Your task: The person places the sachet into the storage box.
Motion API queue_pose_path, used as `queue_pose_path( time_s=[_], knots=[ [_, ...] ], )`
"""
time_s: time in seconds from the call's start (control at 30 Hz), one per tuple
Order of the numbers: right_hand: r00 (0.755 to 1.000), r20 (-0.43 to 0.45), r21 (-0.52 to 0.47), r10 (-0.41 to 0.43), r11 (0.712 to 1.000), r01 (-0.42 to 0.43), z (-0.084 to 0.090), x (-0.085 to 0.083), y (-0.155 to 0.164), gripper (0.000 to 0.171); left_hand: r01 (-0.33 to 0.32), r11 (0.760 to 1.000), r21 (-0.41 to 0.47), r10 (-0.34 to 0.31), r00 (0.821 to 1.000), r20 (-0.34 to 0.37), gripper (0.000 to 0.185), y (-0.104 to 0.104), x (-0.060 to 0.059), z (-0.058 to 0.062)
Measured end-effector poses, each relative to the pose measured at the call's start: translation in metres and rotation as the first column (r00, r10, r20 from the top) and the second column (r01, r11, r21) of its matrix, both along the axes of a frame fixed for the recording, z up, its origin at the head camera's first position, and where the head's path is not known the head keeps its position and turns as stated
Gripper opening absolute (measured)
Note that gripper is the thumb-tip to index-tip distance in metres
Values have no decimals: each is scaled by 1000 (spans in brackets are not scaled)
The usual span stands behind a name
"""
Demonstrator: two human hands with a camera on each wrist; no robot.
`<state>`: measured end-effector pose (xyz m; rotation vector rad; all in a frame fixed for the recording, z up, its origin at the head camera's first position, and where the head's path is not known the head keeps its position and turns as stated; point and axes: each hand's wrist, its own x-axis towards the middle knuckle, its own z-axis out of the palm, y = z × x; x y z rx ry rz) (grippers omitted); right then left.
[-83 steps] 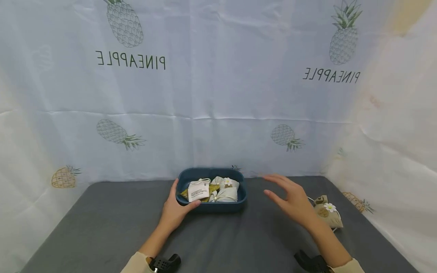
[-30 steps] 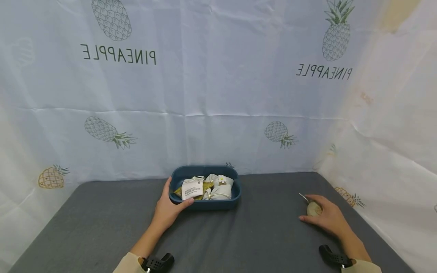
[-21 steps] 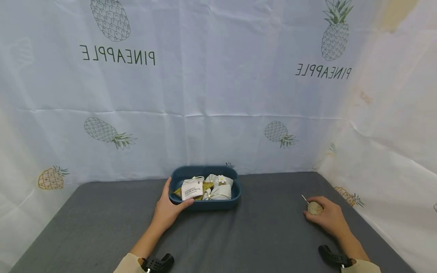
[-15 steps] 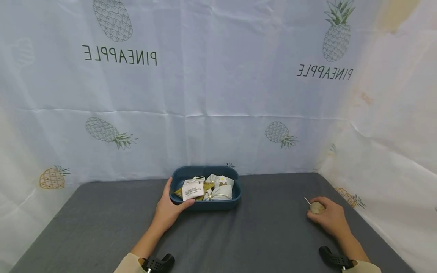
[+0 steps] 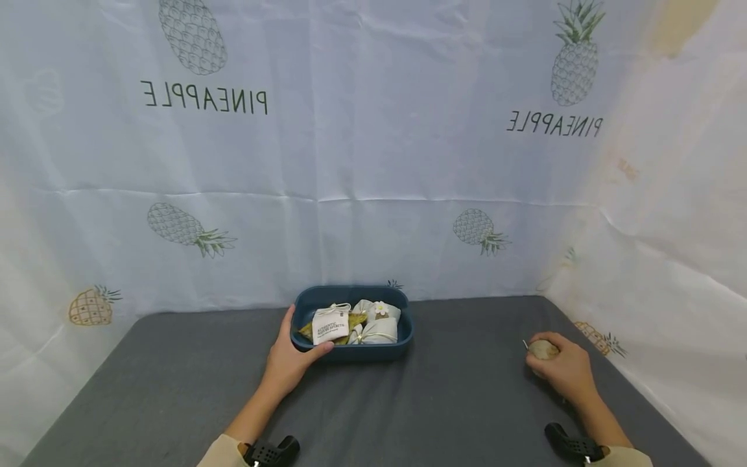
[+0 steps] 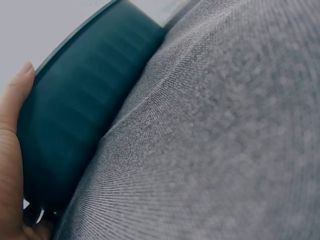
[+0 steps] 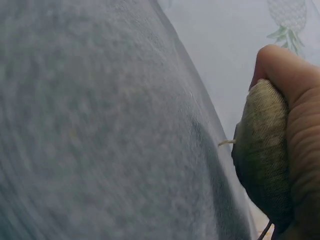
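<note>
Since the earlier frames the right hand has left the air beside the tray and curled round the pouch at the counter's right side.

The pouch, a small olive-tan cloth bag with a thin cord end sticking out, sits inside the curled fingers of that hand, low over the grey counter and well apart from the tray. The left hand grips the tray's near-left corner, thumb along the front rim and fingers up its left end. The dark blue tray stands at the back middle of the counter and holds white sachets and a tagged packet. A pale sheet with pineapple print hangs behind and to the right.
</note>
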<state>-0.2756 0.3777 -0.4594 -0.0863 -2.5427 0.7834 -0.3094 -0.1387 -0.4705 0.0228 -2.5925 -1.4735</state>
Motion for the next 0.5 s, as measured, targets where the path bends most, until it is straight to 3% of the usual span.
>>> queue_pose_path(
  time_s=[0.27,0.5],
  knots=[
    [989,-91,32,118,993,-115,20,-2,-29,29,1,1000,12,-1,1000,-13,118,-2,0,-1],
    [943,-214,59,256,967,-249,38,-9,-69,26,-6,1000,1,6,1000,-30,117,-1,1,-1]
  ],
)
